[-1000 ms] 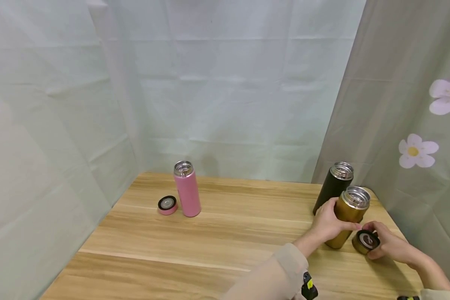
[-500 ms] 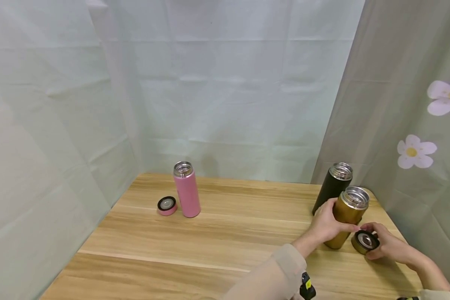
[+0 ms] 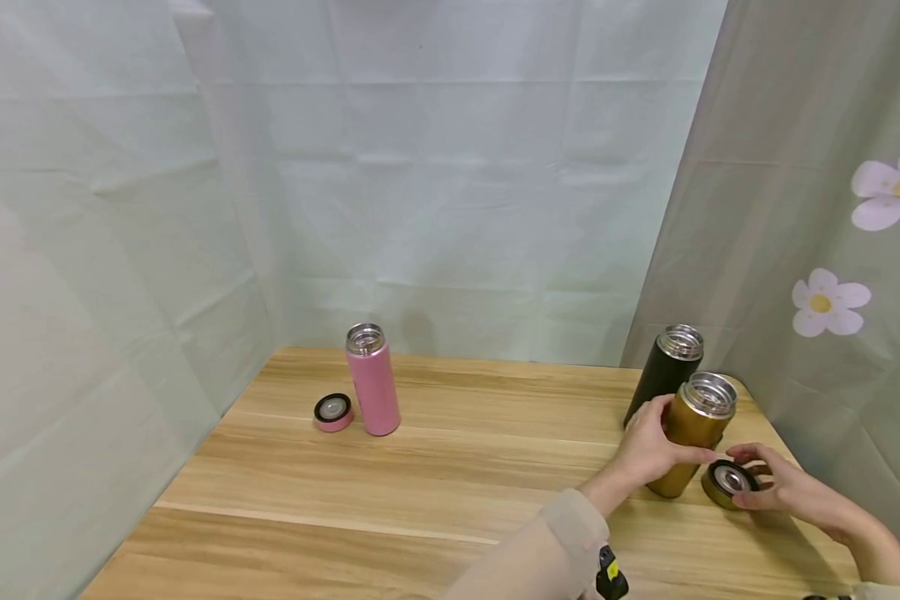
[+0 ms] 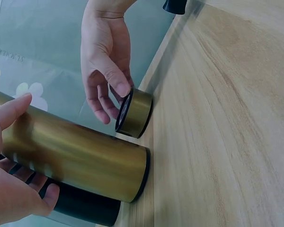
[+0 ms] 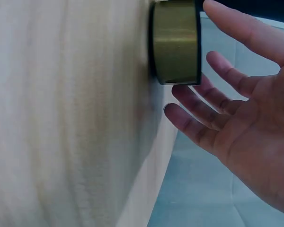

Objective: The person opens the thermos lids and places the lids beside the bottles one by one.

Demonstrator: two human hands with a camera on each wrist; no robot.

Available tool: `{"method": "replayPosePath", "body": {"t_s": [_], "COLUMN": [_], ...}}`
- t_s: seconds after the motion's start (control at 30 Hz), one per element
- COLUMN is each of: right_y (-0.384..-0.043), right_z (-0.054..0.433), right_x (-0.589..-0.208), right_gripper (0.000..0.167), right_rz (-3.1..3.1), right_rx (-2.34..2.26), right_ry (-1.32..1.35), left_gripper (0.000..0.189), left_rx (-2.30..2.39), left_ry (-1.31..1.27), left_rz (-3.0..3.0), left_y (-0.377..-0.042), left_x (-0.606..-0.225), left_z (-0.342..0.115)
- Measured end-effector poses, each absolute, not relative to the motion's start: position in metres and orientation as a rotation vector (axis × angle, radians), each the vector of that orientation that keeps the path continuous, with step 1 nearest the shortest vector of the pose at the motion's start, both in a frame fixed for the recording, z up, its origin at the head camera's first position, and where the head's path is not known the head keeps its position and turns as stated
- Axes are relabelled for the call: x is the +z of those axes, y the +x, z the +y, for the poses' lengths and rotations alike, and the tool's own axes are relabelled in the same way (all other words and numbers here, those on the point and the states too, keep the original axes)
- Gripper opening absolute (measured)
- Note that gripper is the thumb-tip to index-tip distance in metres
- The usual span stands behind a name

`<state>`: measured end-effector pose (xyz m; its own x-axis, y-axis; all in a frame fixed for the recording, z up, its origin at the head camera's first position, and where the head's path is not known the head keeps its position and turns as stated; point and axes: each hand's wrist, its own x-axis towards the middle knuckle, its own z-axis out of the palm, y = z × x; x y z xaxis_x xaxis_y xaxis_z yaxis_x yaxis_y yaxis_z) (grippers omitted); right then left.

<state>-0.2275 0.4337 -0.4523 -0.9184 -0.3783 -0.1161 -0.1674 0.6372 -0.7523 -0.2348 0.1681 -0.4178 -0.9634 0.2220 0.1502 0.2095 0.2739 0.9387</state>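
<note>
My left hand (image 3: 647, 450) grips the gold thermos bottle (image 3: 692, 427), which stands upright and uncapped at the right of the table, its steel mouth showing. Beside its base lies the gold lid (image 3: 720, 492), inner side up on the wood. My right hand (image 3: 791, 493) is at that lid with the fingers spread and loose. In the right wrist view the thumb tip is right at the rim of the lid (image 5: 176, 45), and the other fingers lie off its side. The left wrist view shows the lid (image 4: 141, 113) near the foot of the bottle.
Just behind the gold bottle stands a black thermos bottle (image 3: 658, 382), uncapped. On the left side of the wooden table (image 3: 345, 500) are an uncapped pink bottle (image 3: 376, 387) and its upturned pink lid (image 3: 333, 422). Cloth curtains (image 3: 457, 208) hang behind the table and at both sides.
The fingers of my right hand have loosened from the gold lid, and the hand has drawn slightly right. My left hand keeps its grip on the bottle.
</note>
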Motion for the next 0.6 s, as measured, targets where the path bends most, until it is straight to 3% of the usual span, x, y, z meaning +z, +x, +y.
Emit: {"method": "replayPosePath", "body": {"t_s": [0.6], "right_y": [-0.222], "right_z": [0.425], "right_x": [-0.409], "right_gripper": [0.048], "right_rz": [2.918], "right_rx": [-1.092], "right_ry": [-0.616], "left_gripper": [0.071], "left_rx": [1.994], "left_ry": [0.491], "left_rz": [2.405], "left_y": [-0.236], "left_x": [-0.409], "left_z": [0.151]}}
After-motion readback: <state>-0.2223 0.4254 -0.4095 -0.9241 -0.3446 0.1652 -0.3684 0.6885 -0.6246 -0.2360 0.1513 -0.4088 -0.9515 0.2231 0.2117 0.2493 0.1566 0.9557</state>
